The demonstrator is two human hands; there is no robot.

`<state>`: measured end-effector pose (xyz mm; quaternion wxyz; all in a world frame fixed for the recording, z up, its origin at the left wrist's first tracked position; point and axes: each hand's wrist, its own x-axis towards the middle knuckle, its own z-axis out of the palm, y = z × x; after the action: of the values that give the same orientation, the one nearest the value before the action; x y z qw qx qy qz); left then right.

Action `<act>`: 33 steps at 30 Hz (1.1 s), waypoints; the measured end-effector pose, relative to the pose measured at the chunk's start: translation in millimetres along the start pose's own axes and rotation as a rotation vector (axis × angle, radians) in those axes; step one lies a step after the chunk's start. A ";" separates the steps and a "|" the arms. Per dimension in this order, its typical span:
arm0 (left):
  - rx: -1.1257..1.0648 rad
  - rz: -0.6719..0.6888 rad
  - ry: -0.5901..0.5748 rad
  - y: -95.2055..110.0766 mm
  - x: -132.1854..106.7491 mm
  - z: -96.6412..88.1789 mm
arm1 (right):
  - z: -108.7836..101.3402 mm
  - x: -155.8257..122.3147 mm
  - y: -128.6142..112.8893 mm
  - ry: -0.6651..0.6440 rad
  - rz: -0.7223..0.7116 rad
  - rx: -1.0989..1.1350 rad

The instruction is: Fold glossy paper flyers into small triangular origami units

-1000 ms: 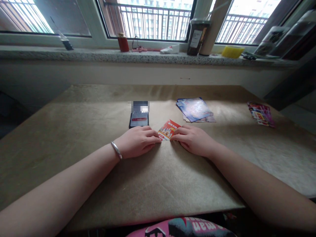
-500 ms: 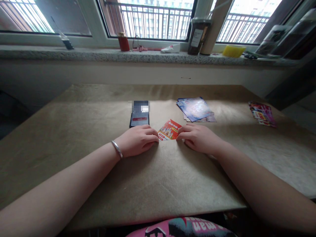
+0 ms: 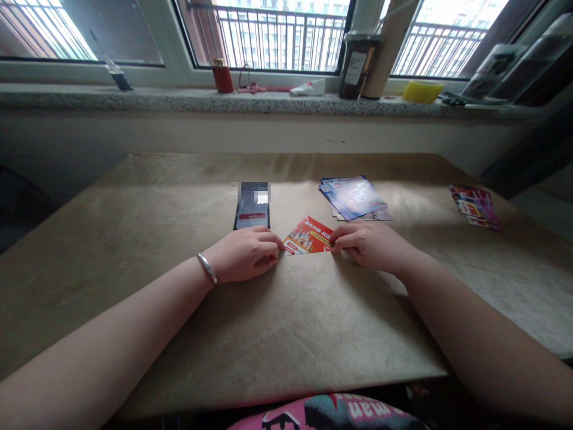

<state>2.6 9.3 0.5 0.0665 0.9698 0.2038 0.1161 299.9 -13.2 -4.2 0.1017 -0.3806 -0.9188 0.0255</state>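
Leaflet (image 3: 308, 237) crosswise, corner toward window (image 3: 277, 37)

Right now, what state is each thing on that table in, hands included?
Red leaflet: printed side up, ends partly covered
Left hand: curled, touching the leaflet's left end
Right hand: curled, touching its right end
Bracelet: worn on the left wrist
Phone: lying face up, screen lit, upper part pixelated
Bluish sheets: unevenly stacked
Reddish cards: overlapping
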 end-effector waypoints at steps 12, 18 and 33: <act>-0.025 -0.007 -0.003 -3.3 -3.3 -1.7 | -18.5 -8.8 7.5 -0.124 0.093 -0.085; -0.023 0.005 0.022 -3.5 -4.2 -3.0 | -23.6 -13.2 12.2 -0.169 0.123 -0.090; 0.042 0.003 0.045 0.8 -2.1 -2.7 | -27.8 -24.0 18.4 -0.156 0.239 -0.177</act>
<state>0.4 7.9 2.8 0.0415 0.9685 0.2060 0.1338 335.0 -18.0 16.6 -0.0078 -0.4916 -0.8707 -0.0142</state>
